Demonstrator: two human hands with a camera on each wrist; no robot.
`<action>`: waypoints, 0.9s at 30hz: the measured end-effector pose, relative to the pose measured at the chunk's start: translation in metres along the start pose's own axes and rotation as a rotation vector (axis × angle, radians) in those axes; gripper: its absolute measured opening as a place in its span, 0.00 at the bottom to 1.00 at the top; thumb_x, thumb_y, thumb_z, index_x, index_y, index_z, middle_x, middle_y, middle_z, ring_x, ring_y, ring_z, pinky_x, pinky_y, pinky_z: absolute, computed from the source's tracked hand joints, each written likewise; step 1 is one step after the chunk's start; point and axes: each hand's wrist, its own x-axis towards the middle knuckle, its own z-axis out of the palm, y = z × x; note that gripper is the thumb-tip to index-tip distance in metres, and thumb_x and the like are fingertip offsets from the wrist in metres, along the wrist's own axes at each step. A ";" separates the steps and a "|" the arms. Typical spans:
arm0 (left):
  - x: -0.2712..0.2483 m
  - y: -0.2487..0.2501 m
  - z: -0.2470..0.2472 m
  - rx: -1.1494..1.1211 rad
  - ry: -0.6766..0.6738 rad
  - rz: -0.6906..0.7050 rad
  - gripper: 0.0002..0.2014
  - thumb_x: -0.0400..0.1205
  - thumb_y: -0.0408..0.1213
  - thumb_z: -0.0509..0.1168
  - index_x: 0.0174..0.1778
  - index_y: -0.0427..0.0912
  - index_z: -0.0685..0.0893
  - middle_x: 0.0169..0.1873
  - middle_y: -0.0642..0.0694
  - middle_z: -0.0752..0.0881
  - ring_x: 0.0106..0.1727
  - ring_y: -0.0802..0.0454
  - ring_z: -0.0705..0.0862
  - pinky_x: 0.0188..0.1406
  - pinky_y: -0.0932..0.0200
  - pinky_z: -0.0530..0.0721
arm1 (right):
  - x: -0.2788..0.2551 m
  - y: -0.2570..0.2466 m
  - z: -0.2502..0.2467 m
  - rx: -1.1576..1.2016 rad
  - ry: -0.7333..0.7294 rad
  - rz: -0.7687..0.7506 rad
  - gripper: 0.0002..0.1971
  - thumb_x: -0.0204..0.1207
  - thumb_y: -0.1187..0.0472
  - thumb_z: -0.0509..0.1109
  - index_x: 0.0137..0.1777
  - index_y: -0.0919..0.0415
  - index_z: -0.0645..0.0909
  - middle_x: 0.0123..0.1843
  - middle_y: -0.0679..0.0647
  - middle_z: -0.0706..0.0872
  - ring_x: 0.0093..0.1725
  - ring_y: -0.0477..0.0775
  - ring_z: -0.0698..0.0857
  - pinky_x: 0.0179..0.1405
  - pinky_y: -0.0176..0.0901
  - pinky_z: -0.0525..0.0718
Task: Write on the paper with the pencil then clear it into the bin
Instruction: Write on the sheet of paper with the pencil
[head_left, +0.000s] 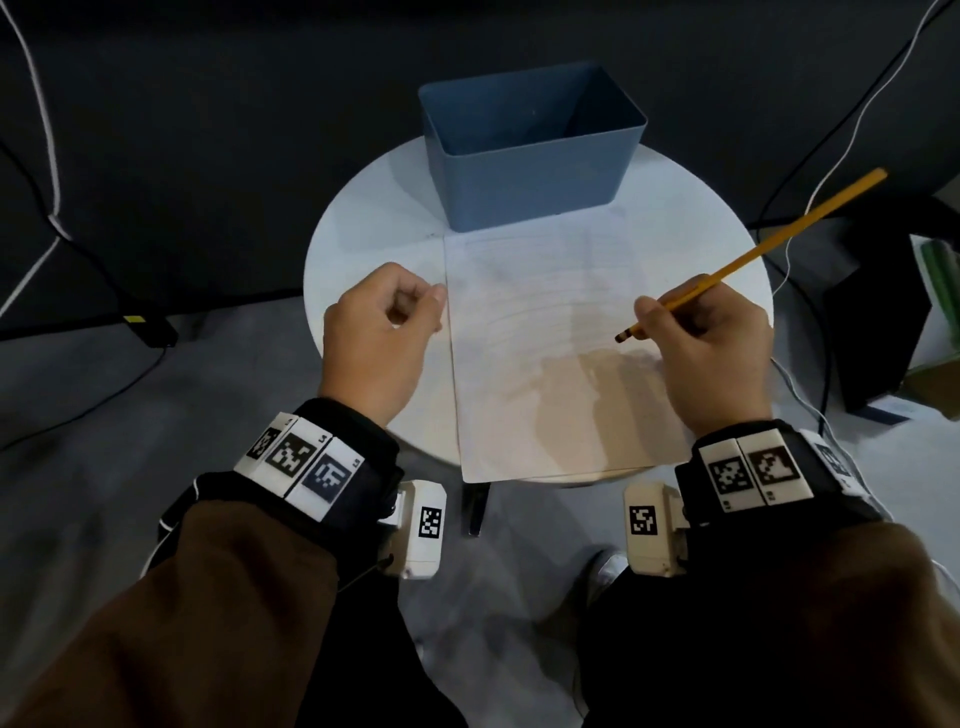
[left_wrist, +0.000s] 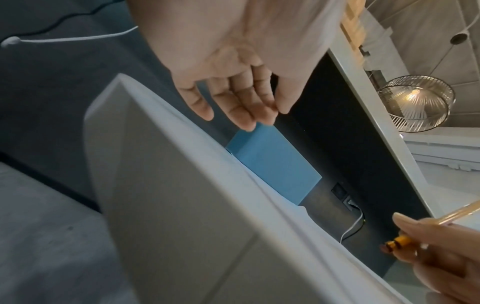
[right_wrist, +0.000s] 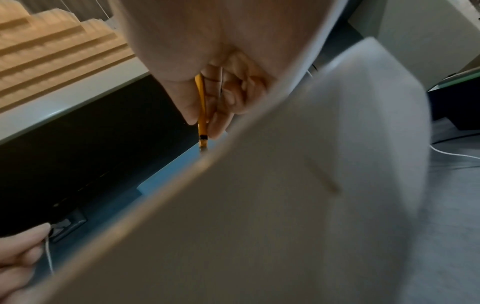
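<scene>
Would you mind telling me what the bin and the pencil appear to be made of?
The bin looks like moulded plastic: uniform matte blue walls, thin rim, rounded corners. The pencil seems to be wood painted glossy yellow, though its core isn't visible; the dark band near its lower end may be a metal ferrule.

Faint ruled lines on the paper (head_left: 545, 338) are too pale to read, its near corner lies hidden under the right hand (head_left: 711, 343), and the blurred worktop (right_wrist: 285, 205) hides the pencil (right_wrist: 202, 111) end beside the paper.
</scene>
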 end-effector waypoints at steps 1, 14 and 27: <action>0.001 -0.002 -0.001 0.013 0.017 -0.002 0.13 0.84 0.45 0.68 0.34 0.46 0.82 0.27 0.53 0.85 0.34 0.56 0.85 0.41 0.54 0.84 | -0.001 -0.001 0.001 0.019 0.007 -0.002 0.09 0.80 0.53 0.76 0.42 0.56 0.87 0.35 0.46 0.91 0.41 0.50 0.91 0.49 0.59 0.90; -0.001 -0.010 -0.001 0.221 -0.254 -0.028 0.15 0.81 0.45 0.72 0.63 0.59 0.83 0.65 0.58 0.80 0.68 0.57 0.76 0.72 0.52 0.75 | -0.009 -0.010 0.017 0.080 -0.091 -0.066 0.06 0.81 0.56 0.76 0.42 0.54 0.86 0.37 0.49 0.91 0.42 0.58 0.91 0.48 0.64 0.89; -0.002 -0.018 0.003 0.662 -0.626 -0.136 0.39 0.79 0.72 0.57 0.84 0.75 0.44 0.84 0.51 0.27 0.83 0.50 0.22 0.83 0.44 0.27 | -0.030 -0.036 0.058 -0.009 -0.409 -0.257 0.06 0.78 0.64 0.78 0.41 0.60 0.86 0.32 0.42 0.86 0.33 0.40 0.86 0.35 0.25 0.77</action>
